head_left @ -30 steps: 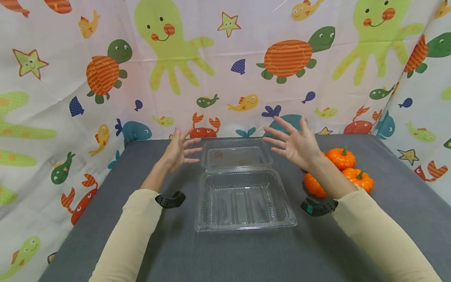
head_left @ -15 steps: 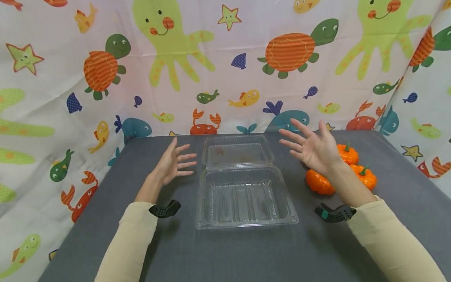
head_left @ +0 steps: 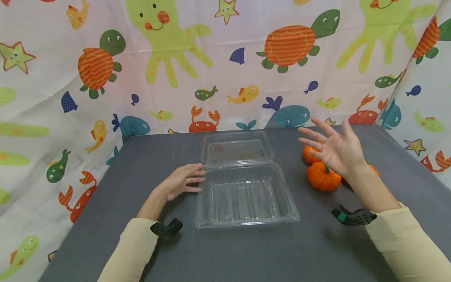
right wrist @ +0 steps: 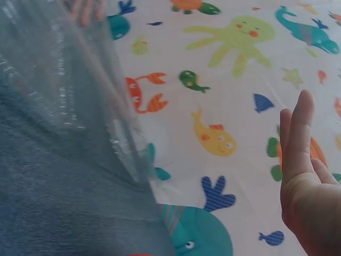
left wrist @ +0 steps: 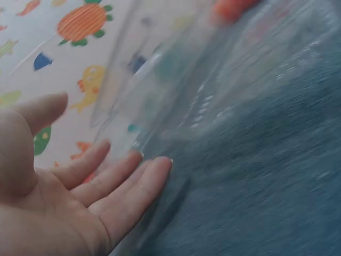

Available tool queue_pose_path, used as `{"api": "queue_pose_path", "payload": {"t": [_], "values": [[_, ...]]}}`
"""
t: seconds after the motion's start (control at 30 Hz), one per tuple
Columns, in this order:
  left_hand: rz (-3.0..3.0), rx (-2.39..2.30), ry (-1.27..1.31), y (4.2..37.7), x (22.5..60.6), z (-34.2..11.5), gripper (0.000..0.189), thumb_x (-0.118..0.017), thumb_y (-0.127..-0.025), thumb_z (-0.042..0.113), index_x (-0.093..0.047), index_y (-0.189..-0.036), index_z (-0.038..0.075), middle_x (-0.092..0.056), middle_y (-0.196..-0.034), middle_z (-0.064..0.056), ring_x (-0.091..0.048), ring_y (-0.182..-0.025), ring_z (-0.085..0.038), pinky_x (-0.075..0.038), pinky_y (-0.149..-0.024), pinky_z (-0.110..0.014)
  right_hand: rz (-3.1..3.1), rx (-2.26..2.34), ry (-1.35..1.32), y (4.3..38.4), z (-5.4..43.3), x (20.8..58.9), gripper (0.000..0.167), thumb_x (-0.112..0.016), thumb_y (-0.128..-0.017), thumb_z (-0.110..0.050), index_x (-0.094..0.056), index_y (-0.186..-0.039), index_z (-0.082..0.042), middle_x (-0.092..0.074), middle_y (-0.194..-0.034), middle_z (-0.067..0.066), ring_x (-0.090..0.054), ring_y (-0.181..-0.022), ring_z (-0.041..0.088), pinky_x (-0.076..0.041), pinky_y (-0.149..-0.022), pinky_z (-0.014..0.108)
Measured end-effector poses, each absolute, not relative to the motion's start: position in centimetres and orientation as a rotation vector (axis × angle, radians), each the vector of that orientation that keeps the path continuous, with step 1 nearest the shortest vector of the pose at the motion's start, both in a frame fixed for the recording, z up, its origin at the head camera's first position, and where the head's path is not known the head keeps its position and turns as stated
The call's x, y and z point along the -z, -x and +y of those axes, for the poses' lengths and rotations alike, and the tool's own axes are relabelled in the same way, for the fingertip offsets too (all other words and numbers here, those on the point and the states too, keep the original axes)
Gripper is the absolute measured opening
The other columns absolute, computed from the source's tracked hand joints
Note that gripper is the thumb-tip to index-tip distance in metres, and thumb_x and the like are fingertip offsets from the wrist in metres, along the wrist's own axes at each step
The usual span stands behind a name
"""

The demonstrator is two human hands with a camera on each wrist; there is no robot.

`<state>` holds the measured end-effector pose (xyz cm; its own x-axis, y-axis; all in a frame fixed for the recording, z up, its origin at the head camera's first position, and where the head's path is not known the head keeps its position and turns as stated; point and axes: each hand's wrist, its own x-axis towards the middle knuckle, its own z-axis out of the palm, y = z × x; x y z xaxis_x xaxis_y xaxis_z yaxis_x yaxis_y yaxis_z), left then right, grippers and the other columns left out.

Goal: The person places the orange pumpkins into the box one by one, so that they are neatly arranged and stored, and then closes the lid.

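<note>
A clear plastic clamshell container [head_left: 243, 224] stands on the grey table with its lid [head_left: 237, 150] folded back flat behind the base. My left hand [head_left: 179, 182] is at the container's left side, fingers extended toward the rim; whether they touch it I cannot tell. In the left wrist view those fingers [left wrist: 130, 200] are spread, with nothing in them. My right hand [head_left: 338, 150] is raised above a group of small orange pumpkins [head_left: 323, 178], palm turned inward and fingers extended, holding nothing. The hand and forearm partly hide the pumpkins.
The grey tabletop [head_left: 229, 256] spreads around the container. Behind it and along both sides hangs a white curtain [head_left: 225, 78] printed with sea animals. Each wrist wears a black band, such as the right one [head_left: 354, 216].
My left hand has come down and closer to the container's left rim. The right hand has moved rightward, away from the container and over the pumpkins. The head view has tipped slightly downward.
</note>
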<state>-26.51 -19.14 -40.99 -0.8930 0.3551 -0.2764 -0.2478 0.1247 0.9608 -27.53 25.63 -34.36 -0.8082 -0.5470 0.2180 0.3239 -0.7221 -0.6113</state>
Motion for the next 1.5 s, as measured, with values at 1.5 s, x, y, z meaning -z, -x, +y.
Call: {"api": "queue_pose_path", "payload": {"t": [1.5], "values": [[2.131,-1.872,-0.202,25.5,42.3,-17.0,0.048,-0.054,-0.099,0.033,-0.048,-0.133,-0.001,-0.054,-0.129,-0.020,-0.056,-0.113,-0.030,-0.055,-0.079,-0.040,0.701,2.865,0.404,26.4,33.4,33.7,0.052,-0.045,-0.101,-0.038,-0.042,-0.142,-0.006,-0.052,-0.130,0.023,-0.056,-0.106,0.042,-0.046,-0.091,0.051]]}}
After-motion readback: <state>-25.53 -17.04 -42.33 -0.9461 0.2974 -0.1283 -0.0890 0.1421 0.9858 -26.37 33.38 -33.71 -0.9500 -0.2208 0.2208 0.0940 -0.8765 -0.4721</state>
